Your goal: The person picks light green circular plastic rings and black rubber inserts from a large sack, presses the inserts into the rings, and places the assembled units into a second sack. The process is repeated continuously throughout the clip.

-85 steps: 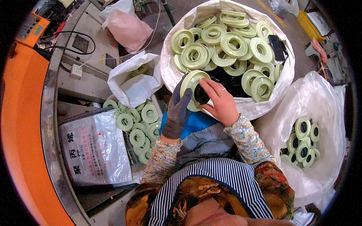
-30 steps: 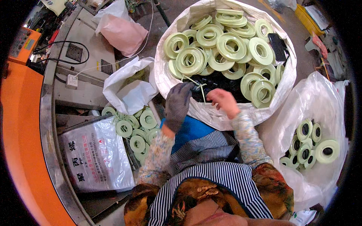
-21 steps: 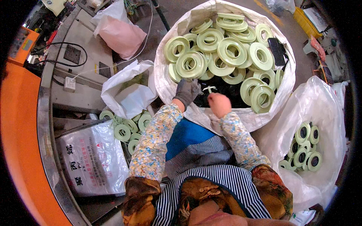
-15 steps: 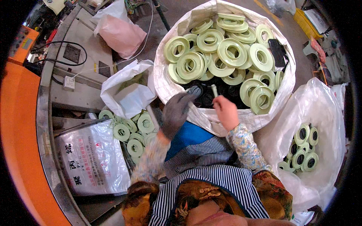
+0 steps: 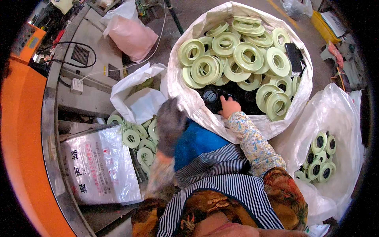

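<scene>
My right hand (image 5: 230, 108) is bare and reaches over the near rim of a large white woven sack (image 5: 184, 103). Its fingers are closed on a small black plastic part (image 5: 226, 94) among dark pieces, whose exact shape is hard to make out. Beside it lies a round black cap (image 5: 210, 95). Pale green flanged rings (image 5: 248, 56) are heaped in the same sack behind the hand. My left hand (image 5: 171, 125), in a dark grey glove, hovers left of the sack, near a pile of smaller green rings (image 5: 145, 156); motion smears its fingers, and I see nothing in them.
At right, a clear plastic bag (image 5: 342, 118) holds green rings with black centres (image 5: 314, 170). A black phone-like object (image 5: 293, 57) lies on the sack's right side. An opened white bag (image 5: 145, 106), a printed plastic sack (image 5: 103, 170) and an orange machine (image 5: 21, 150) stand at left.
My right hand has moved down among the black pieces; the pale-tipped small thing it held upright no longer shows. My left hand has drawn back from the black cap toward the left.
</scene>
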`<move>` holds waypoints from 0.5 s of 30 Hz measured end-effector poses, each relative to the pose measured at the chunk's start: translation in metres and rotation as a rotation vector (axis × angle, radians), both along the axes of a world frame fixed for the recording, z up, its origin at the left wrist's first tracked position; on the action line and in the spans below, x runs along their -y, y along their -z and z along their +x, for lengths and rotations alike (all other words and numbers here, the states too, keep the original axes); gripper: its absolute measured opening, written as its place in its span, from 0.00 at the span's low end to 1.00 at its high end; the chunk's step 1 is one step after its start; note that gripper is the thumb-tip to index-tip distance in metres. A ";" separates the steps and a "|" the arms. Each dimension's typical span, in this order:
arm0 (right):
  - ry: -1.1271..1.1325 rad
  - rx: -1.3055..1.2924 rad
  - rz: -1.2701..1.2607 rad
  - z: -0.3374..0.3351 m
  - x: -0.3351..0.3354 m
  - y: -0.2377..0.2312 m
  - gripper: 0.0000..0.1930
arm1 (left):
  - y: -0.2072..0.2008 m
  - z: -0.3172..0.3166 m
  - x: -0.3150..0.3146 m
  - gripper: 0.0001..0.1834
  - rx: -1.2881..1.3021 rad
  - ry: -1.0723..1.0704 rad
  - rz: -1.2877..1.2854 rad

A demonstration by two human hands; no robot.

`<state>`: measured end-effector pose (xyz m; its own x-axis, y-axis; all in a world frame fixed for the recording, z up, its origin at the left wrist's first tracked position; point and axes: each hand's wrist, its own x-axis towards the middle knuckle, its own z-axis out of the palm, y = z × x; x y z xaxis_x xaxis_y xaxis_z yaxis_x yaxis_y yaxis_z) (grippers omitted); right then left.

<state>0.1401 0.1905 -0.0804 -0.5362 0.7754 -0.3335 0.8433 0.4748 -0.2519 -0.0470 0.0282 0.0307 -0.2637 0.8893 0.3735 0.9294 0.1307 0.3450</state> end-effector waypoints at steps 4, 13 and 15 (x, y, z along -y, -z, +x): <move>0.042 -0.048 0.014 0.008 -0.002 0.008 0.39 | 0.038 0.033 -0.119 0.35 -0.217 0.027 0.004; 0.008 -0.799 0.482 0.009 -0.006 -0.073 0.36 | 0.176 0.008 -0.135 0.25 1.676 0.065 0.188; 0.024 -0.879 0.470 -0.006 -0.018 -0.089 0.35 | 0.206 0.007 -0.139 0.23 1.426 0.398 0.175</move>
